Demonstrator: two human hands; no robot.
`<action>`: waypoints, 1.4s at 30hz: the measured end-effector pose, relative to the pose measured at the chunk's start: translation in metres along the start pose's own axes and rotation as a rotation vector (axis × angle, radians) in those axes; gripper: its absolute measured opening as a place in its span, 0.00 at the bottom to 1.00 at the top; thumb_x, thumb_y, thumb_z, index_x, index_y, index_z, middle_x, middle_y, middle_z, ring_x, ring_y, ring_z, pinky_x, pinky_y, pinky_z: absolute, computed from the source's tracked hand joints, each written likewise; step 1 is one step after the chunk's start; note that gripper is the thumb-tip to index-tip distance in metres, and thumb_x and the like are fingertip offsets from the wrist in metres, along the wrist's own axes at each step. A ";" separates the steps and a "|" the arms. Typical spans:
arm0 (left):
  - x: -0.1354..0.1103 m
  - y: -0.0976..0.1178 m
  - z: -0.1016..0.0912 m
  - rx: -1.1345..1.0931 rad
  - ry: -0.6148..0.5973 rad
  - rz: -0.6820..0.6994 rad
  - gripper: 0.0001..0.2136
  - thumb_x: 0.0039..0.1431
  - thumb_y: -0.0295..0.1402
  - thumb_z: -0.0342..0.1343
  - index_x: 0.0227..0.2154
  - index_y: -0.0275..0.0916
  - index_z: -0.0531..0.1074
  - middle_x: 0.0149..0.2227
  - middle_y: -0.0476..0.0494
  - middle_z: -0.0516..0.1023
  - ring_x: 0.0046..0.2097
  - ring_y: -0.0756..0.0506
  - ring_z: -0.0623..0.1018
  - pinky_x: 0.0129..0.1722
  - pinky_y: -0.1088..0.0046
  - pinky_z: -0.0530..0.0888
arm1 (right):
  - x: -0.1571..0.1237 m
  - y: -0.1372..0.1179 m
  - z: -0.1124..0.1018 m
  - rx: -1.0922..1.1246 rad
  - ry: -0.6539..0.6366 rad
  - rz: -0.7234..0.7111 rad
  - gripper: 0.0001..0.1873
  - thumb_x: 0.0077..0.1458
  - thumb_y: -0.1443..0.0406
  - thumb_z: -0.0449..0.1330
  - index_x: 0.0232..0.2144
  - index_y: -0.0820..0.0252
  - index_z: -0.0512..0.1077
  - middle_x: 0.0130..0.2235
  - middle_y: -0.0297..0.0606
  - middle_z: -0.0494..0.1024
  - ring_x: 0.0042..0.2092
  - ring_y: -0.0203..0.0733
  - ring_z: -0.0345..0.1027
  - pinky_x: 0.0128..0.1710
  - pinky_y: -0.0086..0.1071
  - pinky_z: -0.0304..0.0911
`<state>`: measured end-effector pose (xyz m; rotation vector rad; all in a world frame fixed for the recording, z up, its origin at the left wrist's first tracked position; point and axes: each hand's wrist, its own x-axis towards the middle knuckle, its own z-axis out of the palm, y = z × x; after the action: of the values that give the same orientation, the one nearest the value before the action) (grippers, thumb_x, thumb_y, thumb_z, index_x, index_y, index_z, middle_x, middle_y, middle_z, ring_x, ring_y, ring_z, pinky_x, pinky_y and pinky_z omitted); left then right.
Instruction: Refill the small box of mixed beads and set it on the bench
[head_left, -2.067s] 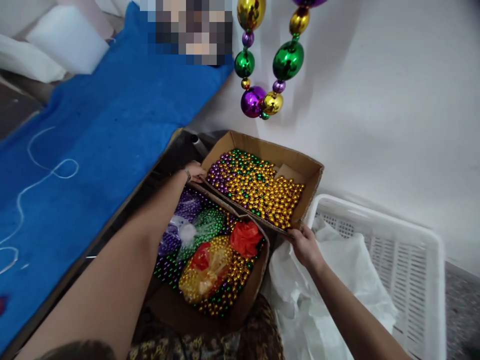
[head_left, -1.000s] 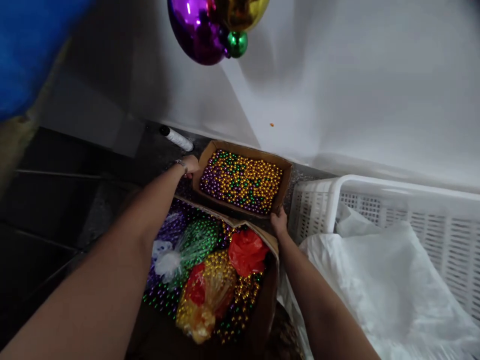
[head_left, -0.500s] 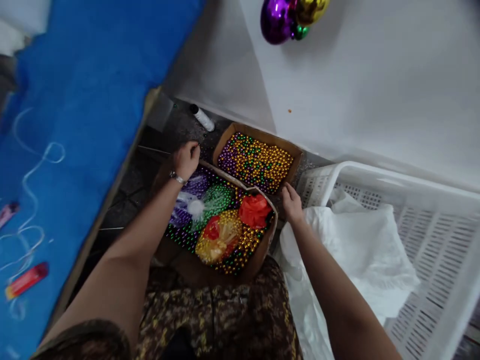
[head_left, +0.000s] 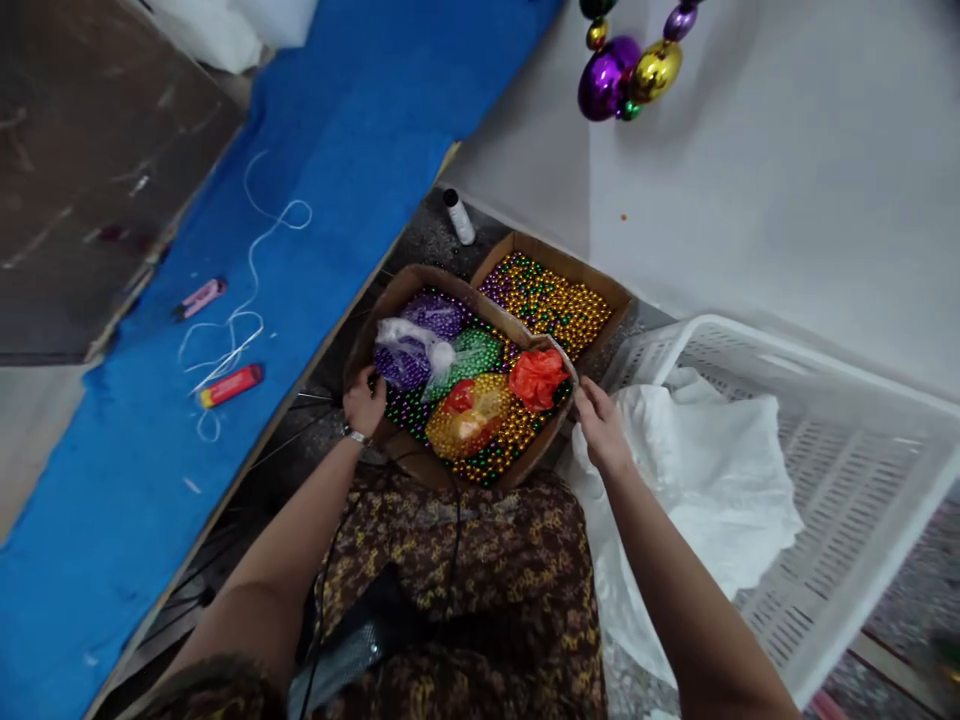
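left hand [head_left: 363, 402], right hand [head_left: 598, 420], gripping bead box [head_left: 420, 462] edges

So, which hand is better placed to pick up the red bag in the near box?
Probably the right hand: it grips the near box rim beside the red bag; the left hand holds the opposite rim.

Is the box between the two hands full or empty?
Full: the box holds bagged beads up to its rim.
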<state>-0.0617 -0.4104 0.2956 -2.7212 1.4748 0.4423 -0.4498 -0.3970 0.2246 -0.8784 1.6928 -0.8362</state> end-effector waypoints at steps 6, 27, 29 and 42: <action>0.019 0.033 0.010 -0.153 0.047 0.113 0.35 0.58 0.41 0.56 0.65 0.31 0.53 0.64 0.29 0.61 0.64 0.37 0.64 0.63 0.62 0.62 | -0.034 -0.046 0.028 -0.473 -0.106 -0.474 0.28 0.62 0.55 0.49 0.60 0.60 0.66 0.60 0.47 0.68 0.61 0.48 0.61 0.63 0.43 0.55; 0.002 0.091 0.048 -0.002 -0.213 0.377 0.22 0.54 0.37 0.61 0.52 0.42 0.72 0.62 0.30 0.60 0.59 0.27 0.65 0.48 0.57 0.70 | -0.074 -0.057 0.146 -1.151 -0.722 -0.467 0.19 0.57 0.62 0.57 0.51 0.56 0.69 0.55 0.49 0.67 0.50 0.51 0.68 0.45 0.40 0.68; 0.009 0.089 0.043 -0.017 -0.197 0.352 0.18 0.57 0.34 0.58 0.51 0.39 0.72 0.56 0.30 0.67 0.56 0.33 0.69 0.48 0.61 0.70 | -0.072 -0.056 0.144 -1.095 -0.694 -0.422 0.18 0.55 0.63 0.58 0.49 0.55 0.69 0.54 0.47 0.67 0.48 0.48 0.69 0.46 0.38 0.66; 0.029 0.050 -0.035 -0.358 0.067 0.178 0.15 0.56 0.39 0.59 0.45 0.40 0.69 0.46 0.45 0.78 0.47 0.44 0.78 0.47 0.70 0.74 | -0.096 -0.065 0.134 -0.385 -0.525 -0.580 0.10 0.47 0.69 0.55 0.34 0.57 0.69 0.38 0.37 0.71 0.41 0.40 0.67 0.46 0.31 0.63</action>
<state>-0.0793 -0.4673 0.3279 -2.8997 1.8249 0.6883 -0.2887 -0.3621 0.2903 -1.7372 1.1508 -0.5695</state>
